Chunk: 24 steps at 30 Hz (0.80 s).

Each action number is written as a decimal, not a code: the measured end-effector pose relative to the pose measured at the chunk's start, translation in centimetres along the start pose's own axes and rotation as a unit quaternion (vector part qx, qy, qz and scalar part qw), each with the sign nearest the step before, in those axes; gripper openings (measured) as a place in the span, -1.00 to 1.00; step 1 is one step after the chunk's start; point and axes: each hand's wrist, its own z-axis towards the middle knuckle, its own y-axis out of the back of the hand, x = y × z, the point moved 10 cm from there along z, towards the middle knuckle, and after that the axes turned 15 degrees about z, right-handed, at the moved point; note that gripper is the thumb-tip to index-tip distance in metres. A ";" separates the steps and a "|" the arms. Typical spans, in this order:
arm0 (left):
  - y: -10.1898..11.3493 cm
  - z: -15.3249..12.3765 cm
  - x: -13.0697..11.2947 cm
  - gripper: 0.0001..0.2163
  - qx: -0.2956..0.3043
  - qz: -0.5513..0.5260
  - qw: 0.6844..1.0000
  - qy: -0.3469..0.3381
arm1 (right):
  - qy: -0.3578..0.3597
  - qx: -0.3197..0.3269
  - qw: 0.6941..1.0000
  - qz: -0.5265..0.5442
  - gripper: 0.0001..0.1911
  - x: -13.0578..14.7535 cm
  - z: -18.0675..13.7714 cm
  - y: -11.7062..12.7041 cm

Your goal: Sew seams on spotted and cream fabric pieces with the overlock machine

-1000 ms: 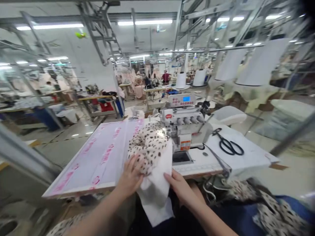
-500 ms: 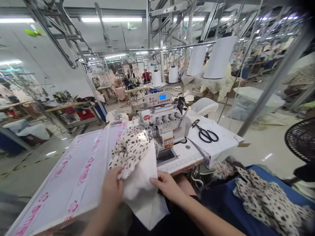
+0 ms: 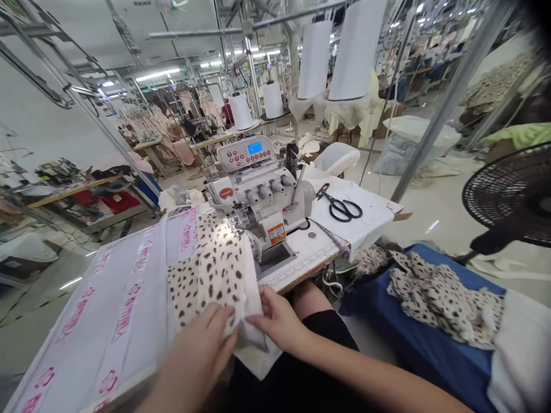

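Observation:
A white overlock sewing machine (image 3: 262, 198) stands before me, its lamp shining on the cloth by the needle area. Cream fabric with dark spots (image 3: 217, 269) runs from the machine toward me, with white fabric (image 3: 251, 275) along its right edge. My left hand (image 3: 206, 338) is closed on the near end of the spotted fabric, fingers bent over it and slightly blurred. Beside it, my right hand (image 3: 278, 318) pinches the edge of the white fabric between thumb and fingers. A corner of white cloth hangs below both hands, over my lap.
Black-handled scissors (image 3: 344, 209) lie right of the machine on white cloth. More spotted fabric (image 3: 447, 298) is heaped on a blue cover (image 3: 370, 298) at the right, near a black fan (image 3: 512, 195). Large thread cones (image 3: 357, 51) stand behind. Printed sheeting (image 3: 116, 310) covers the left tabletop.
My view has turned to the right and down. The spotted fabric, bunched before, now lies flatter in front of the machine. My left hand has moved onto it, closer to my right hand.

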 end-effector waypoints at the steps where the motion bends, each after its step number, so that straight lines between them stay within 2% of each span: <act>1: -0.2 0.0 0.2 -0.87 0.003 -0.001 1.000 0.011 | -0.006 -0.003 1.000 0.011 -0.68 -0.3 -0.2 0.1; 6: -1.8 -0.9 0.8 -0.85 0.018 -0.019 0.995 0.094 | -0.053 0.011 0.996 -0.073 -0.82 -1.4 -1.4 0.4; 8: -3.0 -2.1 0.8 -0.83 0.024 -0.036 0.992 0.118 | -0.046 0.024 0.992 -0.114 -0.83 -1.1 -1.9 0.4; 10: -3.6 -3.8 1.3 -0.84 0.005 -0.032 0.988 0.151 | -0.033 0.041 0.988 -0.148 -0.86 -0.8 -2.5 0.3; 14: -1.8 -7.9 4.3 -0.90 -0.063 0.042 0.956 0.283 | -0.043 0.054 0.987 -0.142 -0.85 -1.7 -3.6 0.5; 18: 1.1 -11.1 6.7 -0.78 0.003 0.098 0.902 0.421 | -0.107 0.034 0.988 -0.103 -0.83 -3.1 -4.6 0.4; 19: 2.0 -11.2 6.4 -0.75 0.013 0.110 0.900 0.421 | -0.112 0.033 0.988 -0.099 -0.79 -3.0 -4.8 0.0; 20: 2.7 -10.8 5.7 -0.75 0.016 0.112 0.913 0.392 | -0.109 0.036 0.988 -0.098 -0.76 -2.7 -5.0 -0.5; 22: 3.1 -8.8 2.6 -0.79 0.020 0.068 0.964 0.256 | -0.100 0.048 0.989 -0.100 -0.75 -1.7 -5.3 -1.8; 24: 2.6 -7.5 -0.8 -0.81 0.028 -0.007 0.991 0.127 | -0.086 0.064 0.989 -0.107 -0.83 -0.5 -5.7 -2.9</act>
